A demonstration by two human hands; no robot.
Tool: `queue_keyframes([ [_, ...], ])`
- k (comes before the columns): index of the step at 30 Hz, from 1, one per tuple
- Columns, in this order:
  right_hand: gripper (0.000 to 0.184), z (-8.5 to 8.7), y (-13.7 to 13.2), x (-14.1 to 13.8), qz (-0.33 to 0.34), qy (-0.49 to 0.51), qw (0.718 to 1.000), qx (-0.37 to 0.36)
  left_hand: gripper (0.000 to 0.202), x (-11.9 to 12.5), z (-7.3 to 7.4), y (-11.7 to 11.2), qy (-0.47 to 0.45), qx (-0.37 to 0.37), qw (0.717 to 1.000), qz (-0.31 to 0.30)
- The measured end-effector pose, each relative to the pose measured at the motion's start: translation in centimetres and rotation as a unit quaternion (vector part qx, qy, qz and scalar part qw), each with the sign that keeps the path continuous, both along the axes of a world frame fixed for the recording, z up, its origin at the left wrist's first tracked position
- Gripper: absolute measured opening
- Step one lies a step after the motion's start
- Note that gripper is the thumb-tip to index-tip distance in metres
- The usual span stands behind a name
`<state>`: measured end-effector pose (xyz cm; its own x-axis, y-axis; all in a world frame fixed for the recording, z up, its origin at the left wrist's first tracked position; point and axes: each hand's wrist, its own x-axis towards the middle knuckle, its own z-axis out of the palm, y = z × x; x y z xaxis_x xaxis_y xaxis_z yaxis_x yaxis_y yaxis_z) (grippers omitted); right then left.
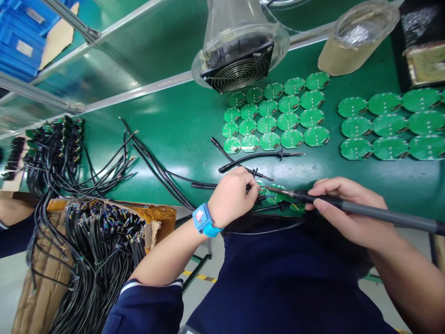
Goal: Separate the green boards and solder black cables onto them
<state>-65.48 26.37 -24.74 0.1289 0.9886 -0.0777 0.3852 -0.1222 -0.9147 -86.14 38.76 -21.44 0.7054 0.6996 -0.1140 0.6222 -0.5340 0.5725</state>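
Note:
My left hand (234, 192), with a blue band on its wrist, is pinched around a black cable (203, 186) near its stripped end. That end lies over a small green circuit board (260, 186) at the near edge of the bench, partly hidden by my fingers. In my right hand (351, 211) is a soldering iron (382, 211), held like a pen. Its tip points left, close to the wire ends and above another green board (276, 195). Two loose black cables (250, 160) with thin red wire ends lie just beyond my left hand.
Rows of round green circuit boards (267, 124) cover the bench (174, 125) beyond, with more boards (389, 124) at right. A fan (241, 69) hangs above. A cup (347, 46) stands behind. Cable bundles (100, 260) fill a box at left, near another person's arm (14, 218).

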Motion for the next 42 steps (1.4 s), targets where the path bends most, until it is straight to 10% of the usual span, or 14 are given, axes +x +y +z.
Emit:
queue_keyframes([
  [7,0.011,-0.3,-0.4,0.1,-0.085,0.126,0.986,0.068,0.013,0.2,0.0,-0.1,0.008,0.009,1.000,0.004],
  [32,0.014,0.1,0.5,0.1,0.019,-0.008,1.000,0.017,0.006,0.0,-0.2,-1.9,0.012,0.030,0.998,0.049],
  [42,0.014,0.8,-2.0,0.3,-0.188,0.115,0.962,0.160,0.005,0.2,-0.2,-1.8,0.020,0.030,0.998,0.049],
])
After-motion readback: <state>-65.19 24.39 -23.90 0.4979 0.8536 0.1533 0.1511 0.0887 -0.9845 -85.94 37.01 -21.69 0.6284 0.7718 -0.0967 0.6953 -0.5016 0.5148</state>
